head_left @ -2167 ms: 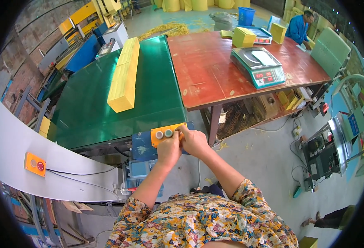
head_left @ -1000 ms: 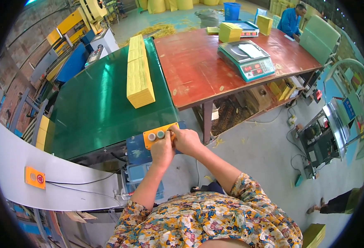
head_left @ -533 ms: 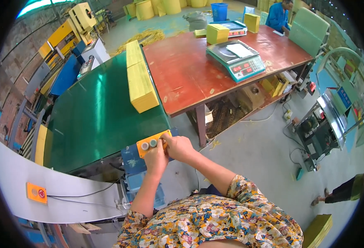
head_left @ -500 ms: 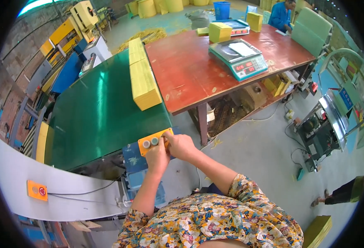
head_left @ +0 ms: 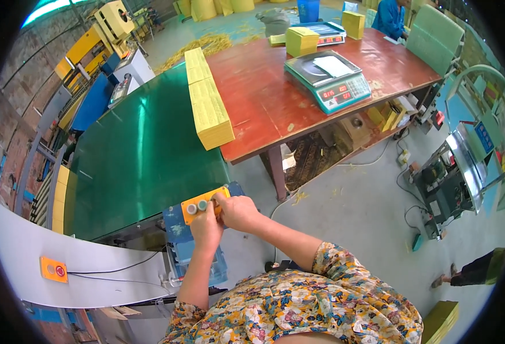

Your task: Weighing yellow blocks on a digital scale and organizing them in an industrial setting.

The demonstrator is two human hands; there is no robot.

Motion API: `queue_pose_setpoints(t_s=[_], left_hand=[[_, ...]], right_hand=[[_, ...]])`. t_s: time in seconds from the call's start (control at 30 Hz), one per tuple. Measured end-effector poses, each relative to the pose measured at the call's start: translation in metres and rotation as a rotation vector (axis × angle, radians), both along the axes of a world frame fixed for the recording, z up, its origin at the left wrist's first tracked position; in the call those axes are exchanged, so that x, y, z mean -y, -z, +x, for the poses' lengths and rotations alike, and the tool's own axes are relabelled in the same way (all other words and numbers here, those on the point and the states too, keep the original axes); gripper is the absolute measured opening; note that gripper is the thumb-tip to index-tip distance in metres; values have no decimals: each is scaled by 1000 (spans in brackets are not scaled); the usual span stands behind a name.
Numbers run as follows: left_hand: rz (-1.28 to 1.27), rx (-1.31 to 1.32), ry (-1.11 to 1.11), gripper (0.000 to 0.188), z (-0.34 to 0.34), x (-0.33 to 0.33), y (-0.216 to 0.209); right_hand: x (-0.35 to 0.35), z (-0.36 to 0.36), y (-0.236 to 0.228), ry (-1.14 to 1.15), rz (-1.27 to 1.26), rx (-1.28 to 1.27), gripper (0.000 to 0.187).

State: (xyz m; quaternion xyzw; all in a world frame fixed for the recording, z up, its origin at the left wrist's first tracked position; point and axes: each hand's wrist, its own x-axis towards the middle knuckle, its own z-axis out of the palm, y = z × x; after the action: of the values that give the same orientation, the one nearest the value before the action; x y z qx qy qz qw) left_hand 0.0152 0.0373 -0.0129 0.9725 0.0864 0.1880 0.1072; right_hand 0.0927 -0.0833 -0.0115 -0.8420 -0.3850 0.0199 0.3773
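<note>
Both my hands are at an orange control box (head_left: 188, 210) with round push buttons, mounted on a blue post at the near corner of a green belt table (head_left: 120, 178). My left hand (head_left: 206, 232) is closed, its fingertips against the box beside the green button. My right hand (head_left: 240, 213) is closed too, fingers bent at the box's right end; the part under them is hidden. Beyond the box, a long row of yellow paper stacks (head_left: 209, 109) lies along the belt's right side, its near end overlapping the edge of the red table (head_left: 258, 126).
A digital scale (head_left: 330, 83) and a yellow block (head_left: 302, 42) stand on the red table. At its far end a person in blue (head_left: 389, 20) sits. An orange emergency-stop box (head_left: 53, 269) is on the white panel at left. Cables and a metal machine (head_left: 459, 172) are at right.
The yellow stacks have shifted right relative to the red table and now overlap its edge. My hands stay at the control box; the view has turned slightly.
</note>
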Motion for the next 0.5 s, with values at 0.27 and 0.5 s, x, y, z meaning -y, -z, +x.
queue_pose_setpoints(t_s=[0.27, 0.5], left_hand=[[-3, -26, -97, 39, 2, 10, -3], [21, -54, -177, 38, 4, 14, -5]], right_hand=[[6, 11, -4, -95, -39, -46, 32], [2, 16, 1, -163, -1, -77, 30]])
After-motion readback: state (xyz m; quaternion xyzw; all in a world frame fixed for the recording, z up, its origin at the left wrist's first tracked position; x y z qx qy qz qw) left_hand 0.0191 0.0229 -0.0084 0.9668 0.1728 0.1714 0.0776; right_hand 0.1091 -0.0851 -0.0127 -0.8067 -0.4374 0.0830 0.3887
